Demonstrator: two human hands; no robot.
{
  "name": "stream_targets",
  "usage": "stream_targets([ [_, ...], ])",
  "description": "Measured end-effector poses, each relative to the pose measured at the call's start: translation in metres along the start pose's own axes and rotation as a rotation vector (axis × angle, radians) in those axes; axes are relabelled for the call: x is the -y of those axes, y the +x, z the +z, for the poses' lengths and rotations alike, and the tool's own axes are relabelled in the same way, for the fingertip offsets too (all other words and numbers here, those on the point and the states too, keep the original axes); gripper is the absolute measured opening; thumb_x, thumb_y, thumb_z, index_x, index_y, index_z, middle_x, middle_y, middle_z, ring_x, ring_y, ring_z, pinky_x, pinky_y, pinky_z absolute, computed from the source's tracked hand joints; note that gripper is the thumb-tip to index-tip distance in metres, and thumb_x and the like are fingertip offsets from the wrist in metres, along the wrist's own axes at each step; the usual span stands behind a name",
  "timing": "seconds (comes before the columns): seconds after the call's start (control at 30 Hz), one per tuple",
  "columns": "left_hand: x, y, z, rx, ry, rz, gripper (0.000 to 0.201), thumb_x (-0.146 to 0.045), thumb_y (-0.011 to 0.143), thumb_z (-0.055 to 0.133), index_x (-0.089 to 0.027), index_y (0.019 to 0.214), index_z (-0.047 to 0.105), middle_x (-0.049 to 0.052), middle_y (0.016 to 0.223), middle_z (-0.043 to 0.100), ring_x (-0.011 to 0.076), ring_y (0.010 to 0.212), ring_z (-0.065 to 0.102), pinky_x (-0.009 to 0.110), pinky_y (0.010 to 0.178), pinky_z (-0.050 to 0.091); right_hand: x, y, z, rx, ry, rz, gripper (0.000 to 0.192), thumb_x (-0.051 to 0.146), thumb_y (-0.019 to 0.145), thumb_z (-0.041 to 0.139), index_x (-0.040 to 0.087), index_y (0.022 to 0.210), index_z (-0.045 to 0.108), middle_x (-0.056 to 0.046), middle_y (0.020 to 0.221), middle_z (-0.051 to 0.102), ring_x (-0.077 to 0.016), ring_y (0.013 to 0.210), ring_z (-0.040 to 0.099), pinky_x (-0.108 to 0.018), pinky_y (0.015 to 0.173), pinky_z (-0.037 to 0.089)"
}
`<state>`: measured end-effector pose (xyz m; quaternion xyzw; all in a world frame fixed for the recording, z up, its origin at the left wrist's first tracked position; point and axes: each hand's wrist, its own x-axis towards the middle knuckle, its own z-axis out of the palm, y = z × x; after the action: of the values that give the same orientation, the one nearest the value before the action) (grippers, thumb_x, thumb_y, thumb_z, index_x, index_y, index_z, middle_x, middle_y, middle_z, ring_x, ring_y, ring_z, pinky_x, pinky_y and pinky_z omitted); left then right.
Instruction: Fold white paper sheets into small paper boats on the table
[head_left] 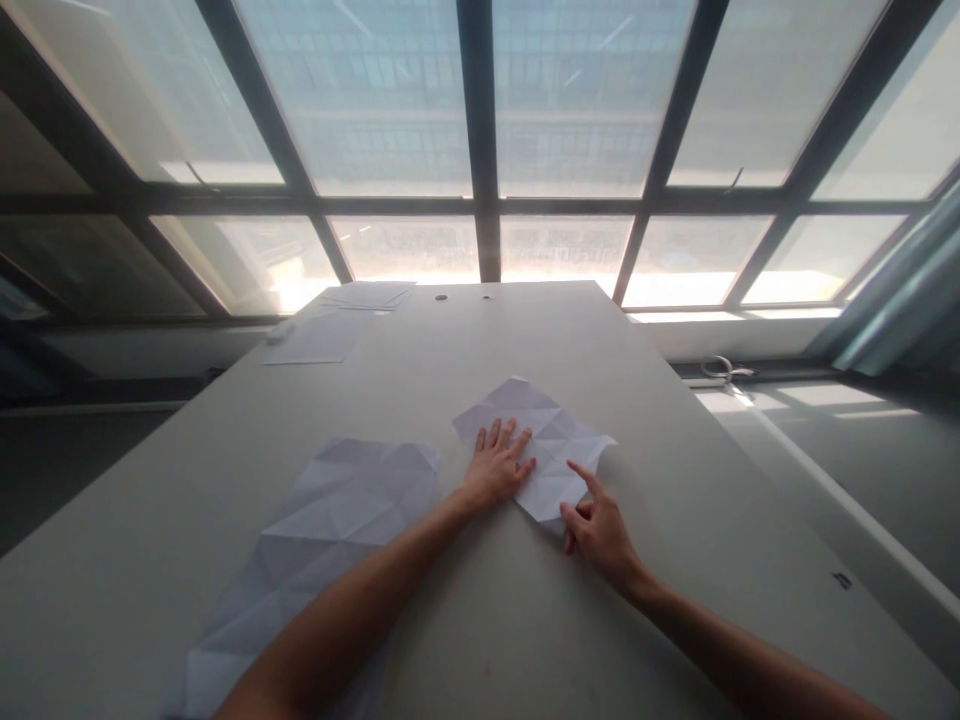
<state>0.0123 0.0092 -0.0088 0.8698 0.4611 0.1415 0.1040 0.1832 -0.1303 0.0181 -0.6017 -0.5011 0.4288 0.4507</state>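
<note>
A creased square of white paper (551,440) lies on the table, turned so that one corner points away from me. My left hand (499,465) rests flat on its left part, fingers spread. Over the paper's lower right edge is my right hand (600,530), its index finger stretched across the sheet and its thumb apart near the bottom corner. The other fingers of that hand curl under and are partly hidden. Left of these, a larger sheet of paper (330,530) with many fold lines lies partly beneath my left forearm.
The white table (720,560) stretches toward the windows. Several plain sheets of paper (315,338) lie at its far left. Two small round holes are near the far edge. Beyond the table's right side is a white cable (720,370). A grey curtain (911,280) hangs at the right.
</note>
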Motion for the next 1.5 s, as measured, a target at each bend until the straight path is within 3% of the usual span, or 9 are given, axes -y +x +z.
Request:
stream_targets([
  [0.1, -0.001, 0.000, -0.002, 0.021, 0.000, 0.007, 0.060, -0.054, 0.093, 0.044, -0.030, 0.148, 0.040, 0.008, 0.159, 0.026, 0.0396, 0.147, 0.010, 0.059, 0.115, 0.002, -0.006, -0.003, 0.002, 0.164, 0.018, 0.127, 0.057, 0.043, 0.078, 0.056, 0.010, 0.125, 0.057, 0.002, 0.053, 0.064, -0.0137, 0.036, 0.054, -0.022, 0.037, 0.039],
  [0.3, 0.001, 0.000, -0.007, 0.064, 0.033, 0.052, 0.059, -0.057, 0.092, 0.045, -0.038, 0.148, 0.038, 0.004, 0.161, 0.022, 0.0432, 0.146, 0.004, 0.064, 0.112, 0.000, 0.023, 0.000, -0.011, 0.705, -0.082, 0.297, 0.065, 0.042, 0.087, 0.049, 0.010, 0.143, 0.042, -0.004, 0.064, 0.072, -0.0117, 0.034, 0.051, -0.021, 0.036, 0.034],
  [0.43, 0.000, 0.000, -0.014, 0.127, 0.031, 0.142, 0.056, -0.056, 0.093, 0.045, -0.040, 0.147, 0.038, 0.003, 0.161, 0.021, 0.0385, 0.148, 0.004, 0.062, 0.114, 0.001, 0.052, 0.037, -0.017, 0.300, -0.469, -0.184, 0.042, 0.030, 0.094, 0.043, 0.017, 0.129, 0.060, -0.009, 0.091, 0.074, -0.0189, 0.076, 0.068, -0.031, 0.071, 0.052],
  [0.5, 0.000, 0.000, -0.018, 0.153, 0.032, 0.203, 0.056, -0.057, 0.093, 0.046, -0.040, 0.147, 0.038, 0.003, 0.161, 0.021, 0.0367, 0.148, 0.006, 0.061, 0.114, 0.001, 0.056, 0.058, -0.021, 0.193, -0.736, -0.375, 0.040, 0.022, 0.093, 0.045, 0.016, 0.128, 0.061, -0.015, 0.118, 0.068, -0.0250, 0.113, 0.060, -0.038, 0.098, 0.042],
  [0.77, 0.001, -0.001, -0.027, 0.176, 0.004, 0.334, 0.056, -0.049, 0.092, 0.051, -0.042, 0.146, 0.037, 0.001, 0.160, 0.024, 0.0322, 0.148, 0.012, 0.059, 0.116, 0.004, 0.022, 0.069, -0.054, 0.693, -0.975, -0.337, 0.091, 0.050, 0.082, 0.066, 0.023, 0.155, 0.019, -0.015, 0.162, 0.008, -0.0328, 0.148, 0.004, -0.049, 0.117, 0.010],
  [1.03, -0.003, 0.001, -0.009, 0.048, 0.064, 0.087, 0.054, -0.031, 0.090, 0.050, -0.030, 0.144, 0.043, 0.007, 0.158, 0.027, 0.0351, 0.147, 0.014, 0.058, 0.116, 0.010, -0.006, 0.001, -0.027, 0.498, -0.969, -0.370, 0.073, 0.048, 0.093, 0.049, 0.025, 0.155, 0.019, -0.012, 0.161, -0.001, -0.0298, 0.148, -0.007, -0.053, 0.117, 0.000],
  [1.17, -0.002, -0.002, -0.008, 0.055, 0.106, 0.125, 0.056, -0.042, 0.095, 0.045, -0.033, 0.149, 0.036, 0.008, 0.160, 0.024, 0.0368, 0.147, 0.014, 0.059, 0.115, 0.010, 0.007, -0.011, -0.014, 0.459, -0.899, -0.260, 0.065, 0.035, 0.087, 0.057, 0.020, 0.148, 0.042, -0.015, 0.159, 0.020, -0.0325, 0.147, 0.015, -0.050, 0.117, 0.016],
  [1.3, -0.002, -0.008, -0.010, 0.047, 0.152, 0.194, 0.054, -0.048, 0.098, 0.038, -0.035, 0.150, 0.033, 0.006, 0.160, 0.022, 0.0334, 0.147, 0.015, 0.056, 0.116, 0.011, 0.018, 0.024, -0.006, 0.243, -0.818, -0.222, 0.045, 0.028, 0.095, 0.040, 0.015, 0.134, 0.058, -0.016, 0.133, 0.060, -0.0265, 0.126, 0.053, -0.042, 0.109, 0.036],
  [1.5, -0.003, -0.012, -0.011, 0.036, 0.215, 0.203, 0.057, -0.053, 0.098, 0.034, -0.035, 0.152, 0.027, 0.005, 0.159, 0.025, 0.0299, 0.147, 0.018, 0.054, 0.117, 0.015, -0.007, 0.097, -0.003, 0.197, -0.992, -0.385, 0.061, 0.035, 0.096, 0.042, 0.007, 0.149, 0.034, -0.017, 0.157, 0.025, -0.0269, 0.147, 0.018, -0.046, 0.119, 0.013],
])
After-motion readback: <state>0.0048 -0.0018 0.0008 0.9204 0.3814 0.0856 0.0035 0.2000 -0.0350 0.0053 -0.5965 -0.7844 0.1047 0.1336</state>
